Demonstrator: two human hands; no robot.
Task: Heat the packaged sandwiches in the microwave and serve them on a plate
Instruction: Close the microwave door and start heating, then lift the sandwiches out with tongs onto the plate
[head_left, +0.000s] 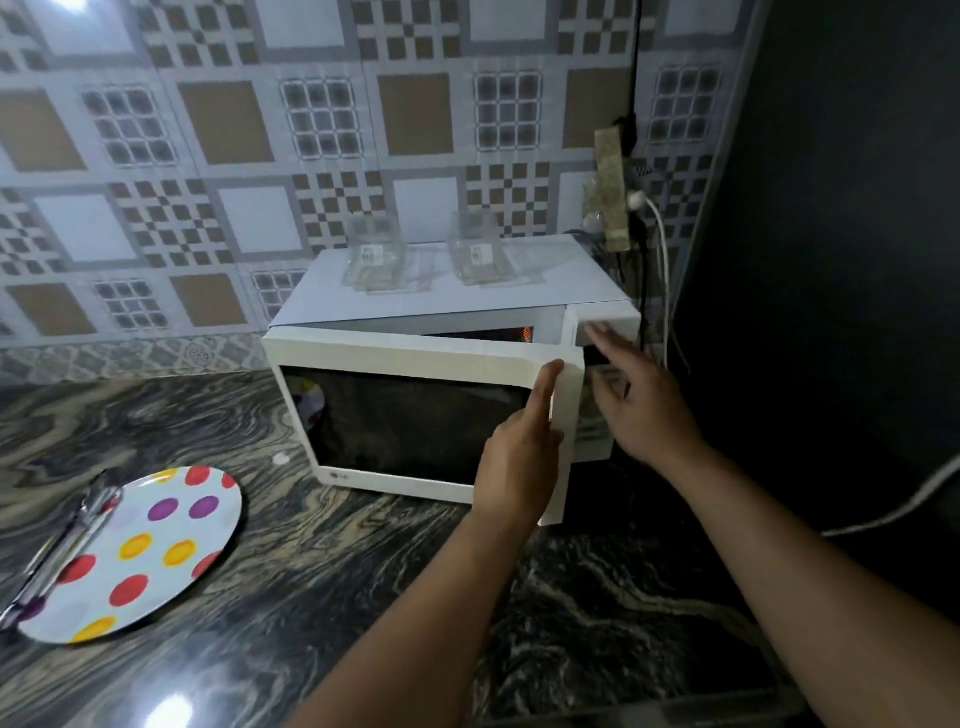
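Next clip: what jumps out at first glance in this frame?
The white microwave at centre, its door slightly ajar, with the left hand on the door's right edge and the right hand reaching to the control panel. Next, the polka-dot plate lower left on the dark marbled counter, tongs across it. Two clear empty-looking packages sit atop the microwave.

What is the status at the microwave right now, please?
Left hand flat on the microwave door, door ajar. Right hand open at the control panel. Plate waiting on the counter. Two clear packages on top, apparently empty.
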